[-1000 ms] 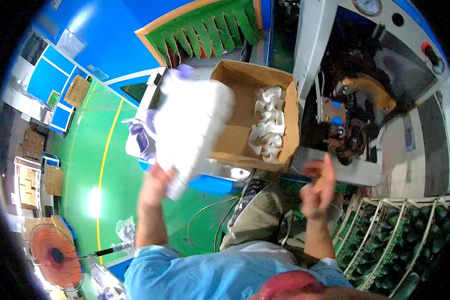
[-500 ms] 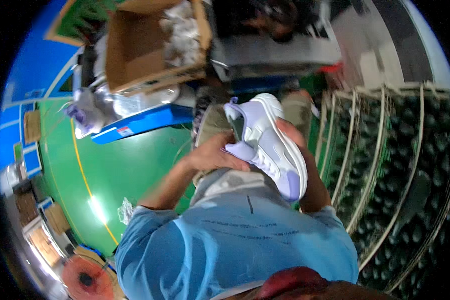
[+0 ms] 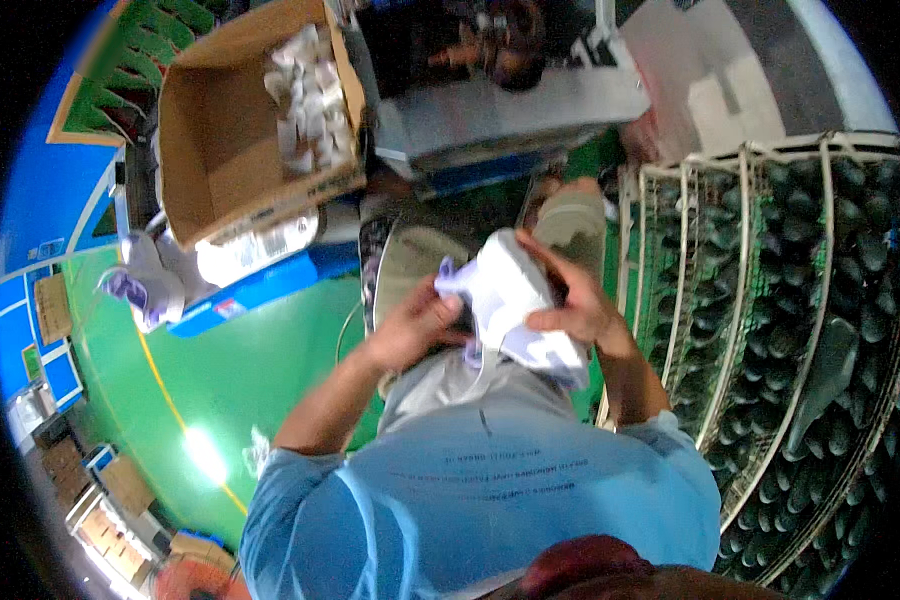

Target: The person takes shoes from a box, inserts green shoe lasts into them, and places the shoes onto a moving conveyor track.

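A white and lavender sneaker [image 3: 515,300] is held in front of my lap, its pale sole side turned partly up and blurred by motion. My left hand [image 3: 415,328] grips it at the lavender heel and ankle opening; some of its fingers are hidden behind the shoe. On the other side, my right hand [image 3: 585,305] is curled round the sole, fingers over the edge and thumb across the pale side. A second sneaker [image 3: 150,282], also white and lavender, rests well to the left of my hands, on the end of a blue-edged surface.
An open cardboard box [image 3: 215,160] with crumpled white paper stands at the front left, over a blue-edged surface [image 3: 245,300]. A grey machine or bench [image 3: 510,120] is straight ahead. At the right, a pale-railed rack [image 3: 735,300] holds many dark, rounded pieces.
The sneaker has been turned over, from laces and upper showing to its sole side showing. My right hand has shifted its hold, and my left hand has stayed by the ankle opening.
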A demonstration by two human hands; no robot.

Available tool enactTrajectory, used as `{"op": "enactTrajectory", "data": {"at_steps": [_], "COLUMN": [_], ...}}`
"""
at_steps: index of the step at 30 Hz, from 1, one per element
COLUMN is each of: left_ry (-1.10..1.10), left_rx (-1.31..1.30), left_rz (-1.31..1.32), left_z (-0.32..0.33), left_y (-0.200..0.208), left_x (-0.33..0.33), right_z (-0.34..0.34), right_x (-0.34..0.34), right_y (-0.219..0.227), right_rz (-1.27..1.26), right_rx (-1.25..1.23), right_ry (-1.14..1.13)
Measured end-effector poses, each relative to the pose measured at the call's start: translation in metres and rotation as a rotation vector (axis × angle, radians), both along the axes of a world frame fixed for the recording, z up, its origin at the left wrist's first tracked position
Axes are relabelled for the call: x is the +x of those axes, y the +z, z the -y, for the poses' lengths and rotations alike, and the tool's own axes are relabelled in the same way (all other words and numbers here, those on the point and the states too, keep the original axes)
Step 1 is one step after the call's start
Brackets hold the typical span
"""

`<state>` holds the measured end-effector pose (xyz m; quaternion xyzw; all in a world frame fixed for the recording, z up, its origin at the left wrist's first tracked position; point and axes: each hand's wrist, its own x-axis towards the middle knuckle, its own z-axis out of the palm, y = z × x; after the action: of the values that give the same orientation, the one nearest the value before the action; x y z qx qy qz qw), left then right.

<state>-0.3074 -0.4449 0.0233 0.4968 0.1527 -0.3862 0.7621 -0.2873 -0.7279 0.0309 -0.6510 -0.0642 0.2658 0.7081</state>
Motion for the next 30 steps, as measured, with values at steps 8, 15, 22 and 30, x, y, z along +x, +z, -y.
{"op": "enactTrajectory", "data": {"at_steps": [8, 15, 22, 30], "left_ry": [0.307, 0.348, 0.474, 0.595], "left_rx": [-0.044, -0.408, -0.411, -0.700], "left_rz": [0.804, 0.832, 0.601, 0.488], "left_z": [0.047, 0.076, 0.119, 0.122], "left_y": [0.011, 0.079, 0.083, 0.058], "left_x": [0.067, 0.145, 0.209, 0.209], "right_z": [0.017, -0.026, -0.035, -0.059], "right_x": [0.073, 0.181, 0.266, 0.301], "right_y": [0.088, 0.202, 0.240, 0.245], "right_rz": [0.560, 0.535, 0.713, 0.768], "right_rx": [-0.263, -0.269, -0.939, -1.154], "right_ry": [-0.194, -0.541, -0.305, -0.142]}}
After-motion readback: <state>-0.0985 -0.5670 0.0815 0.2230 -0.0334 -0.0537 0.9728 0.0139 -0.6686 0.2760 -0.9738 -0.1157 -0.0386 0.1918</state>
